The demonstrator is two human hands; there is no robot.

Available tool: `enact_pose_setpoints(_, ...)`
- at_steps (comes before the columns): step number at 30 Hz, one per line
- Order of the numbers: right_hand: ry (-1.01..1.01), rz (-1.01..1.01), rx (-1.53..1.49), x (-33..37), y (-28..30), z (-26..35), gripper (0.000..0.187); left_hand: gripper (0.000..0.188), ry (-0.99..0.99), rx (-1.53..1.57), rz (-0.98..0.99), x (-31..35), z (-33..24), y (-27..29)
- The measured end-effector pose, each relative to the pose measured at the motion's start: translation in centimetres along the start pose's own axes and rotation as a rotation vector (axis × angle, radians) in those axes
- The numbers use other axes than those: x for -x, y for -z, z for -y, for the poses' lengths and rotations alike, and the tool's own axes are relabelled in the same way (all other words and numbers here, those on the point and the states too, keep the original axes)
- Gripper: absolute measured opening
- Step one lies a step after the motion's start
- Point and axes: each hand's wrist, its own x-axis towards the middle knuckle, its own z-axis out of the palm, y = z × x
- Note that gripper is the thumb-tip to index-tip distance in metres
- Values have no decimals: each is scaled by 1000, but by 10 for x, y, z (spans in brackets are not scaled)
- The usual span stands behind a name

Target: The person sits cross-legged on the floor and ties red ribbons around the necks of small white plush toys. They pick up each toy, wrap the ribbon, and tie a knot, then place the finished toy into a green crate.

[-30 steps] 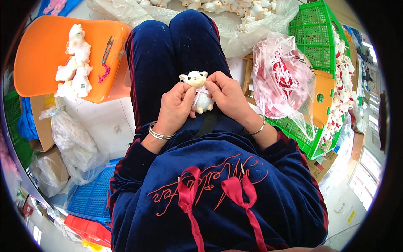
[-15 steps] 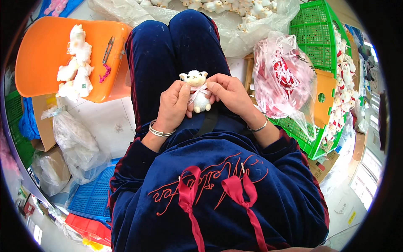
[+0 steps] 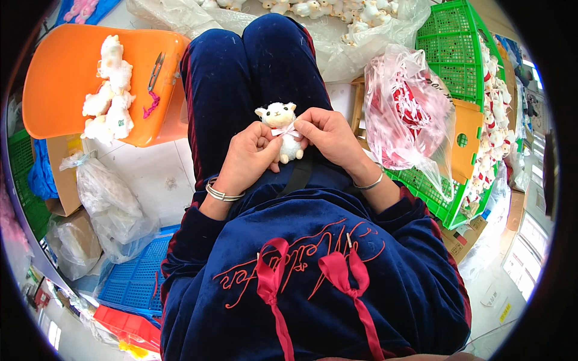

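Note:
A small white plush lamb [image 3: 280, 120] stands upright over my lap, its head up and its feet showing below. My left hand [image 3: 250, 157] holds its body from the left. My right hand [image 3: 328, 135] pinches a thin pale pink ribbon [image 3: 285, 130] at the toy's neck from the right. Both wrists wear silver bangles. My dark blue velvet trousers [image 3: 253, 72] lie beneath the hands.
An orange plastic stool [image 3: 54, 90] at the left carries several white plush lambs [image 3: 111, 90], small snips [image 3: 155, 71] and a pink scrap. A clear bag of red and white pieces [image 3: 406, 114] rests against a green mesh crate [image 3: 460, 60] on the right. More toys lie on plastic sheet ahead.
Both hands stay on the lamb in my lap; the fingers have shifted slightly around the ribbon at its neck.

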Motion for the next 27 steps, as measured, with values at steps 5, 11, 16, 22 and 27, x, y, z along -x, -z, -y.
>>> enact_pose_setpoints(5,-10,-4,-8,-1,0,-1,16,14,3,92,42,0,0,3)
enact_pose_setpoints(11,-24,2,74,-2,-4,11,16,17,35,-6,-2,-1,-13,1)
enact_pose_setpoints(16,65,-110,224,1,-11,2,18,21,-68,-134,-72,-1,-11,-7)
enact_pose_setpoints(22,63,-373,155,6,42,-22,20,23,-187,-118,-172,12,6,3)
enact_pose_setpoints(27,108,-298,132,13,41,0,28,23,-144,-48,-61,4,3,-2)
